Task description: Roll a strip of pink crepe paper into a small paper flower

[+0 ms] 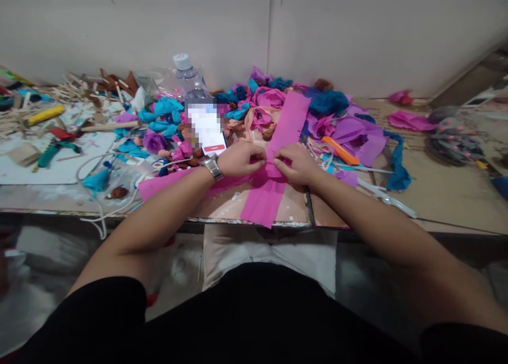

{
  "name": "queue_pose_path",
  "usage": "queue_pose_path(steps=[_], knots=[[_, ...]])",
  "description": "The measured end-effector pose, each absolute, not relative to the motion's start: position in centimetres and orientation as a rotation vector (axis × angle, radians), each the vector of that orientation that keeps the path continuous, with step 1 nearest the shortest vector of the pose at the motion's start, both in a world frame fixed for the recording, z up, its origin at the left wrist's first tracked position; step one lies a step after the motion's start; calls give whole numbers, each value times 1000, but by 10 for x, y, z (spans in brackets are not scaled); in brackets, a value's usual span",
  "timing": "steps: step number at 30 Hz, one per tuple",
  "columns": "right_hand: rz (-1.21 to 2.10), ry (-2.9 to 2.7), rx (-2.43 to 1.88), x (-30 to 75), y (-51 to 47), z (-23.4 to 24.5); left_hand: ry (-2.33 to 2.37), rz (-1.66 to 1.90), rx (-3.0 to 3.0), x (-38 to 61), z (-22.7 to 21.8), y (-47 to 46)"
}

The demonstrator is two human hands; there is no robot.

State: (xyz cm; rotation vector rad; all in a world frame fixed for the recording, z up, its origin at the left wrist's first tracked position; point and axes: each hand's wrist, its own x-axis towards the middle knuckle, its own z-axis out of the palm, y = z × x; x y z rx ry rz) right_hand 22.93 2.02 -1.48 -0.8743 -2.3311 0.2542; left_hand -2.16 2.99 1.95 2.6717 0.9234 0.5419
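Note:
A long pink crepe paper strip (292,115) runs slantwise over the table, and its near end hangs at the front edge. Another pink piece (166,183) lies crosswise, passing beneath my left wrist. My left hand (246,159) pinches pink crepe paper between thumb and fingertips. Close on its right, my right hand (296,163) also pinches the paper, fingers bent. A thin line spans the short gap between the fingertips; whether it is a folded paper edge or a thread I cannot tell. A metal watch (213,167) is on my left wrist.
Behind my hands stand a phone (212,126) and a plastic bottle (190,81). Crumpled coloured paper (164,110) surrounds them. An orange cutter (340,151) and scissors (391,199) lie right; green-handled pliers (51,152), a yellow stick (45,115) and a white cable (101,216) lie left.

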Motion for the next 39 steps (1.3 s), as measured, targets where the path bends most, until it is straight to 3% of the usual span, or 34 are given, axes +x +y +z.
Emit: queue_pose_path(steps=[39], knots=[[151,-2385,-790,224,12,-7,800,255,2248,-22,25,36]])
